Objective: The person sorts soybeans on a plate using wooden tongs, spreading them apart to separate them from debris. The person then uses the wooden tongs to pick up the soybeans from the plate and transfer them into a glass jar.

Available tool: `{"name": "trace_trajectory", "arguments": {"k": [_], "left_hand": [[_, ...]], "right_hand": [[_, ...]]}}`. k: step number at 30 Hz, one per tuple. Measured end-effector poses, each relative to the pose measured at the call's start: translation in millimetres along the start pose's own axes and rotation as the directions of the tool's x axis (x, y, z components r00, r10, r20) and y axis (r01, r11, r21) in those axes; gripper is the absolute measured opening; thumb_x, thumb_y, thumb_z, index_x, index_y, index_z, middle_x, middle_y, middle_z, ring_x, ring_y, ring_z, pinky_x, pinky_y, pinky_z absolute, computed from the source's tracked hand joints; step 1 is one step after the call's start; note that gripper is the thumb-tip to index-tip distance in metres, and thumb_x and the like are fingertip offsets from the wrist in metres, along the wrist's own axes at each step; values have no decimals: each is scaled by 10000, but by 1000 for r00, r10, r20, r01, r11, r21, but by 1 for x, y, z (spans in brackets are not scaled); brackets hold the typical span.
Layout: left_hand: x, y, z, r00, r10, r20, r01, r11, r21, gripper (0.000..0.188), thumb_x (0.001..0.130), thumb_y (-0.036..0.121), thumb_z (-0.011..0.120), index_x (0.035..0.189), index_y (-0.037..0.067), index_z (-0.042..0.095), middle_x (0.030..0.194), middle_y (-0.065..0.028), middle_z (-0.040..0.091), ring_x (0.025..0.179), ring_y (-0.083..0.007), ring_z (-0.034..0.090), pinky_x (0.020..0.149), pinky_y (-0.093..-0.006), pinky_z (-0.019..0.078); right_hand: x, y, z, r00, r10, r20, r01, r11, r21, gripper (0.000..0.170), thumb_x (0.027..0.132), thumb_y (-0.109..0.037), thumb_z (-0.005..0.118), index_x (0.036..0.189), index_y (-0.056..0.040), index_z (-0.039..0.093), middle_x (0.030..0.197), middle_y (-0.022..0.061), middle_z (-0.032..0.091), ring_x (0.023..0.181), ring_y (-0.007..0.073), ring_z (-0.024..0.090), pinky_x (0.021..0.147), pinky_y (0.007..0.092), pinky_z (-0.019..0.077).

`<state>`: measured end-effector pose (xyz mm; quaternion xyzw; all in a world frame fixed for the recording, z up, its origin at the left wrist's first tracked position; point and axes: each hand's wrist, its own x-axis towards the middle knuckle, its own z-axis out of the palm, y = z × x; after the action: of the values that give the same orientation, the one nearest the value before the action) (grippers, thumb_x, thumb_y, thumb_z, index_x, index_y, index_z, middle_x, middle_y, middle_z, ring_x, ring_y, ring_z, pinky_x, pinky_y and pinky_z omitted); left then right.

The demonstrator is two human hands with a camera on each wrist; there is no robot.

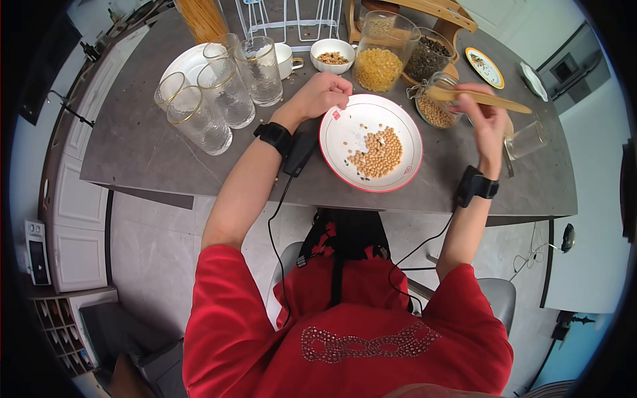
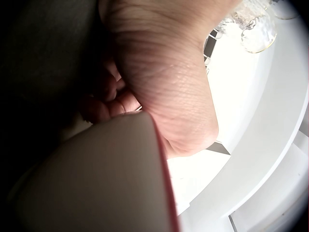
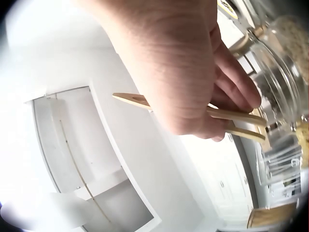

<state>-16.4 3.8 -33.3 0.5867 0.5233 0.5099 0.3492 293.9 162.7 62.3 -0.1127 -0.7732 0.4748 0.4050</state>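
My left hand [image 1: 323, 95] grips the upper left rim of a white plate [image 1: 401, 118] with a red edge; in the left wrist view the plate's pale side covers part of the fingers. Pale round soybeans [image 1: 381, 154] lie on the plate, with a few dark bits among them. My right hand [image 1: 488, 123] pinches light wooden tongs [image 1: 511, 103] between thumb and fingers. Their tips point left over a glass jar [image 1: 435, 114] holding more such soybeans. From the right wrist, both arms of the tongs [image 3: 236, 116] show slightly apart.
Several tall glasses [image 1: 222, 93] stand at the left. Behind the plate are a white bowl [image 1: 333, 48], a glass of yellow kernels [image 1: 379, 68] and a jar of dark pieces [image 1: 428, 56]. A clear glass [image 1: 529, 139] lies near the right edge, and an oval dish [image 1: 494, 76] sits farther back.
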Motion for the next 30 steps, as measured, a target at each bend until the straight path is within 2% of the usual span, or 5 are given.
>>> {"name": "trace_trajectory", "arguments": {"k": [5,13,17,25,30], "left_hand": [[-4,8,1,1000,-19,12,18,1000,20,78,729,71,609,693,12,572,629,33,558,588,-25,494,524,-230,334],[-2,5,1,1000,-3,3,3,1000,5,60,728,62,606,704,14,578,632,33,561,586,-24,495,530,-227,339],[-2,8,2,1000,-14,3,14,1000,5,62,726,62,605,700,14,575,630,35,553,589,-26,484,531,-231,332],[0,5,0,1000,3,11,-2,1000,-23,110,748,68,631,676,-3,588,609,26,565,585,-33,494,545,-227,347],[-2,10,4,1000,-6,-2,6,1000,-7,97,726,66,603,668,20,540,611,42,512,576,-31,443,524,-244,306]], "right_hand": [[-4,7,61,914,82,396,-7,982,-188,193,934,-87,764,1123,-50,747,1034,-10,744,837,47,659,699,211,530],[-6,12,79,835,143,531,-54,982,-179,195,954,-79,743,1143,-30,734,1048,-7,718,900,46,644,770,217,519],[-3,10,76,857,102,505,23,972,-235,172,946,-94,749,1107,-35,743,990,28,750,851,80,683,723,248,572],[11,12,-9,982,21,-189,-41,994,-100,208,1005,-150,688,1131,15,698,1074,99,734,943,167,707,824,322,603],[0,2,22,989,56,135,-61,997,36,196,995,-106,688,1150,13,695,1081,94,728,952,154,703,804,298,606]]}}
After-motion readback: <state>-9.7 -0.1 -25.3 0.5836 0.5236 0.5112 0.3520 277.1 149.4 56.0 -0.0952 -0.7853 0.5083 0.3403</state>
